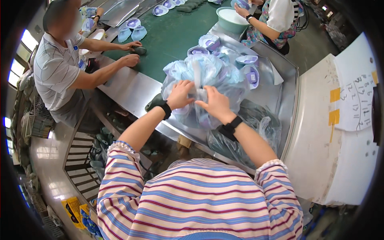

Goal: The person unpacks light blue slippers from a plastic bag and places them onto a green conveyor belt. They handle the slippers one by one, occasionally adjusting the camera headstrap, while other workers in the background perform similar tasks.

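Note:
A big clear plastic bag (236, 82), bulging with pale blue and purple shoe pieces, stands at the near end of the green conveyor belt. My left hand (179, 96) is closed on the gathered plastic at the bag's left. Facing it, my right hand (217, 105) grips the same bunched plastic, thumb toward the left hand. A twisted tail of plastic rises between them. Loose shoe pieces (251, 76) lie on the metal just right of the bag. By my left wrist rests a dark green foot-shaped block (153, 102).
A second clear bag (256, 130) with dark contents lies under my right forearm. At the left a person (60, 72) handles a dark block on the green belt (172, 42). Another person (276, 24) sits far right beside a pale green basin (232, 22). A white board (320, 132) stands right.

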Demonstrator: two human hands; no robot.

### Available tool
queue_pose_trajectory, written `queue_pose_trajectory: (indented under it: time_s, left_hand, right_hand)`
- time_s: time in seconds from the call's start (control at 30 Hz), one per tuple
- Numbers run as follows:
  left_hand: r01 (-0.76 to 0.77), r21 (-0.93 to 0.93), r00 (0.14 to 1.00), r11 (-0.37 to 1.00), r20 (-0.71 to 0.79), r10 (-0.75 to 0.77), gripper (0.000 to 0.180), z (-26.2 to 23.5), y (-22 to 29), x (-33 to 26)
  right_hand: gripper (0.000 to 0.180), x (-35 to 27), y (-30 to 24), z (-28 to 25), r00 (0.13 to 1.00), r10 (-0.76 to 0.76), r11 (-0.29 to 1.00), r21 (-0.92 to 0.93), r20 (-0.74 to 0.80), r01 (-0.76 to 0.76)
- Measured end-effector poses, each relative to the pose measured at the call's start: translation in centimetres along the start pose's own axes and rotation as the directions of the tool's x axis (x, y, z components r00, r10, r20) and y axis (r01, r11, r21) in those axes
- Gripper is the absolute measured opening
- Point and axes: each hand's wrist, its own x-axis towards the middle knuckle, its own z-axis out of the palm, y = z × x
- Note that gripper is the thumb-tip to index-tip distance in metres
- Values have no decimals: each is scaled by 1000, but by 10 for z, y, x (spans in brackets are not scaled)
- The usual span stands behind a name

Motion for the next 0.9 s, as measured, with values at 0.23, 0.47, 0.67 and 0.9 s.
queue_pose_trajectory:
  time_s: [0.23, 0.47, 0.67, 0.9]
  left_hand:
    - [80, -629, 996, 773, 82, -36, 13, -21, -18, 20]
    - [196, -975, 959, 106, 168, -228, 7, -23, -12, 18]
    - [-123, -347, 925, 930, -380, -20, 5, -103, 27, 36]
    - [-357, -849, 934, 390, -324, 151, 30, -129, 74, 52]
  right_hand:
    - [24, 20, 46, 10, 978, 191, 792, 574, 87, -206]
    - [35, 29, -5, -38, 989, 93, 910, 414, -115, -38]
    - [31, 36, 10, -17, 993, 91, 986, 135, 71, -100]
    - [21, 28, 28, -52, 992, 86, 952, 301, -94, -54]
